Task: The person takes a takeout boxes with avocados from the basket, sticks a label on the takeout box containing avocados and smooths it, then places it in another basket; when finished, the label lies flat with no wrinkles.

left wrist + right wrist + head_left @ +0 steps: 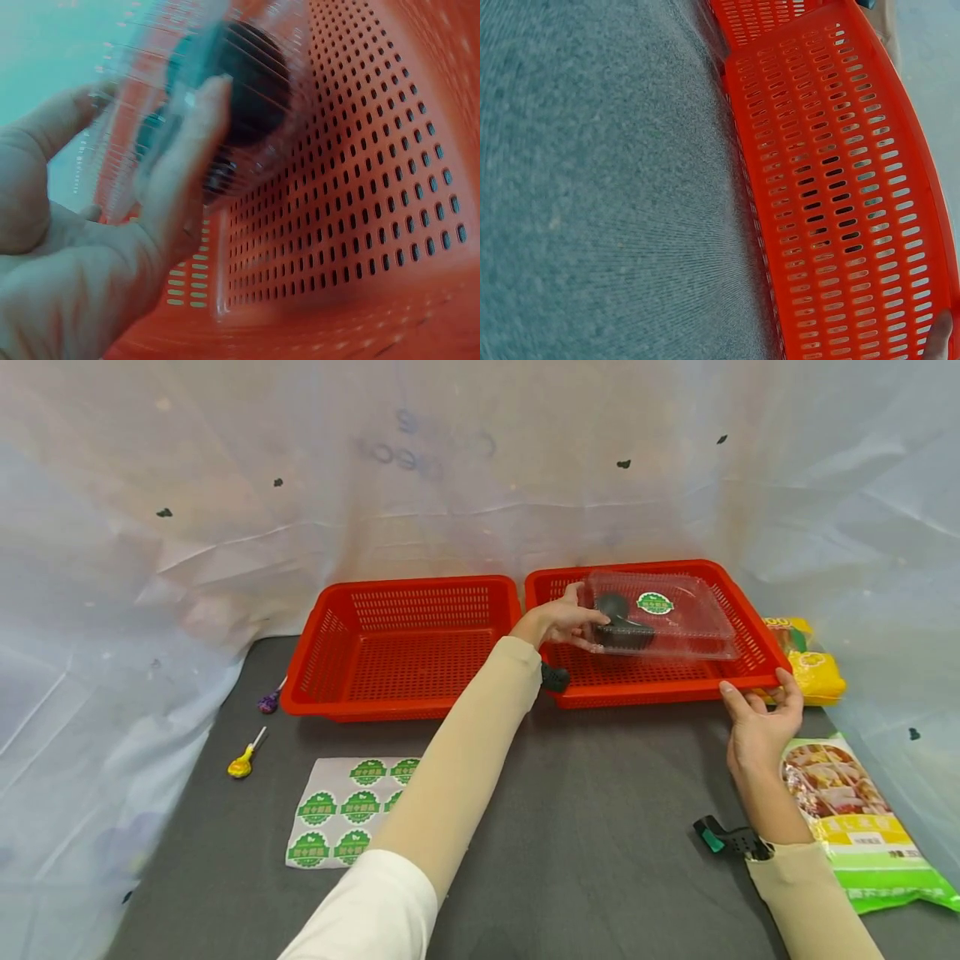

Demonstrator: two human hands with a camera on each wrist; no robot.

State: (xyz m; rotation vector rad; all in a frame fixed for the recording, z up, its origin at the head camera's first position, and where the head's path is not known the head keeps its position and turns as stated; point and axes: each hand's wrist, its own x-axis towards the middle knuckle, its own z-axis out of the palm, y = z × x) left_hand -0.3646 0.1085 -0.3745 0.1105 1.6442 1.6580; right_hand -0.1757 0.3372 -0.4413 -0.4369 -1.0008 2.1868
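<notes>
My left hand (564, 620) grips the left end of a clear plastic box (690, 631) over the right red basket (675, 692). Inside the box, near that hand, are dark items (615, 607), one of them round. A green and white sticker (655, 603) is on its lid. In the left wrist view, my thumb and fingers lie on either side of the box (281, 161). My right hand (765, 735) holds the front right corner of the same basket by its rim; in the right wrist view only a fingertip (937, 341) shows at the basket's edge.
Beside it stands a second red basket (420, 668). A sticker sheet (337, 814), a yellow lollipop (242, 763) and a purple lollipop (269, 702) lie on the left. At right are a yellow package (817, 677) and a green and yellow food bag (862, 827). Plastic sheeting (450, 460) hangs behind.
</notes>
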